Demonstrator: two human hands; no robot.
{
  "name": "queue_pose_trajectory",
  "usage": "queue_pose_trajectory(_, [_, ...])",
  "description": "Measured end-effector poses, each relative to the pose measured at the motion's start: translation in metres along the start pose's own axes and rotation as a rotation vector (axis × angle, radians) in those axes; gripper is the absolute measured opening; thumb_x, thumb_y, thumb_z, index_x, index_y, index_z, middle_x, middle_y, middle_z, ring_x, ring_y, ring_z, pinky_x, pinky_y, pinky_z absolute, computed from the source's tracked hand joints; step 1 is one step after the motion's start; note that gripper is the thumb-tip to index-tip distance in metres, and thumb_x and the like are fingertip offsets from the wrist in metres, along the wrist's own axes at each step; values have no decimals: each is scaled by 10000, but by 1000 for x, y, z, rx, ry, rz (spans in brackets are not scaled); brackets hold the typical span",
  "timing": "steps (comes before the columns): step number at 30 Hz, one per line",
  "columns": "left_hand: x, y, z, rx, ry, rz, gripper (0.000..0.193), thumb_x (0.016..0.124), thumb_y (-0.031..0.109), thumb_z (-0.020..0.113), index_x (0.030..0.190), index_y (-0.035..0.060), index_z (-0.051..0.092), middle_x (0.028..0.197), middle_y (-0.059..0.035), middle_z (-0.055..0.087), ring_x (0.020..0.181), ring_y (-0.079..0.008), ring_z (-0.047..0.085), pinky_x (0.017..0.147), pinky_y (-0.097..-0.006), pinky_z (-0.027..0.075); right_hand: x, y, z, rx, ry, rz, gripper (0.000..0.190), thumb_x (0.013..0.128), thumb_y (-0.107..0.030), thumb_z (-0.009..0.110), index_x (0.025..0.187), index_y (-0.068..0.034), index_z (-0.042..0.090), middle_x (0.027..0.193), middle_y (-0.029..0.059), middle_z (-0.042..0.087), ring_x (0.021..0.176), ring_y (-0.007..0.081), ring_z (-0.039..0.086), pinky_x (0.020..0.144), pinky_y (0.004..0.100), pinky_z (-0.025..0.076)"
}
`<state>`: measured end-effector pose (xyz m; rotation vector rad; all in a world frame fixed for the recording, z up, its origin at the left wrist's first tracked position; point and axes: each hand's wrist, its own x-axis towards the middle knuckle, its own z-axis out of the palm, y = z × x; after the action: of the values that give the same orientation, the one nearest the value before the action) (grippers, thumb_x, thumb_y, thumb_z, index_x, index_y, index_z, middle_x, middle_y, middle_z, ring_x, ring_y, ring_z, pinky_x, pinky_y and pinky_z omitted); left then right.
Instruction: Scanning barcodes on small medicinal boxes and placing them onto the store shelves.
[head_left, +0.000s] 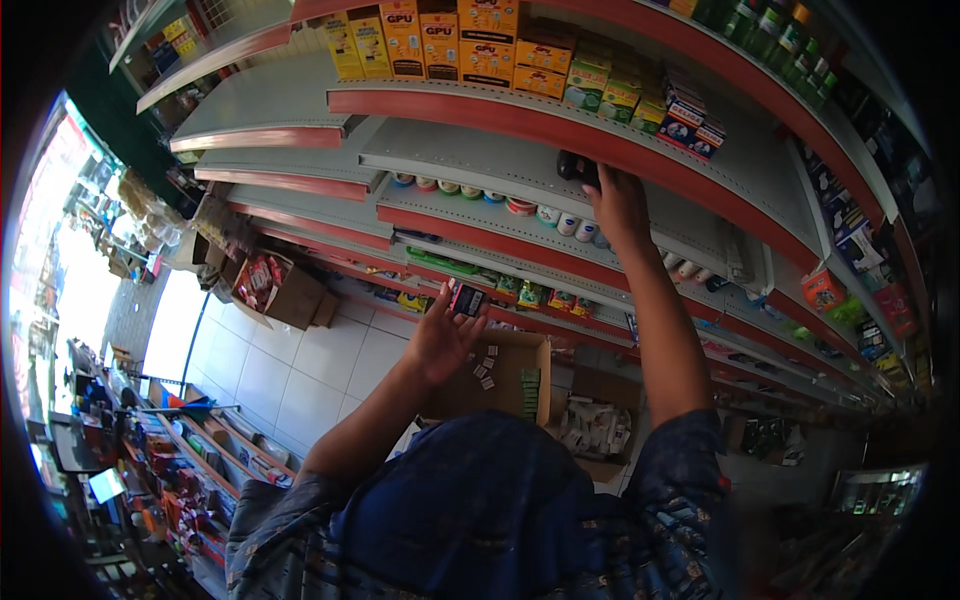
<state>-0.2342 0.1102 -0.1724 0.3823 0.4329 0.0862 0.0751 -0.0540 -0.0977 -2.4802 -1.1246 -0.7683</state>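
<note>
My left hand is held out over the floor, palm up, with a small dark box that bears printing resting at its fingers. Up on a grey metal shelf with a bare front, my right hand reaches in under the red-edged shelf above. Its fingers are at a dark, rounded item, partly hidden by the hand. Below that shelf stands a row of small round containers.
Orange and yellow boxes and green boxes line the upper shelf. An open cardboard box with small boxes stands below my hands. Another cardboard box with red packets is at the left, near a carton of pale items.
</note>
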Motion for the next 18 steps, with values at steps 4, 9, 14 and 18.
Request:
queue_pose_trajectory(4, [-3, 10, -11, 1, 21, 27, 532, 998, 476, 577, 1366, 115, 446, 1265, -98, 585, 1194, -215, 595, 1033, -334, 493, -71, -61, -50, 575, -129, 114, 448, 822, -117, 660, 1254, -38, 571, 1047, 196, 662, 976, 373, 655, 837, 443, 526])
queue_pose_trajectory(9, [4, 12, -8, 73, 57, 27, 542, 997, 479, 578, 1371, 111, 442, 1258, -109, 592, 1190, -227, 596, 1050, -351, 474, -159, -107, -94, 895, -391, 132, 460, 746, -104, 637, 1202, -58, 587, 1040, 201, 660, 941, 376, 667, 824, 421, 525])
queue_pose_trajectory(14, [17, 2, 3, 166, 75, -23, 517, 1008, 500, 541, 1366, 132, 476, 1254, -85, 614, 1167, -205, 602, 1028, -350, 464, -180, -111, -91, 884, -406, 130, 474, 723, -128, 680, 1183, -62, 587, 1014, 192, 648, 941, 384, 663, 825, 454, 525])
queue_pose_trajectory(18, [25, -6, 14, 206, -24, -72, 536, 1001, 469, 573, 1394, 133, 433, 1305, -133, 579, 1182, -246, 602, 1075, -378, 459, -178, -101, -99, 827, -399, 130, 468, 722, -129, 694, 1172, -55, 588, 1012, 188, 644, 954, 389, 659, 825, 466, 525])
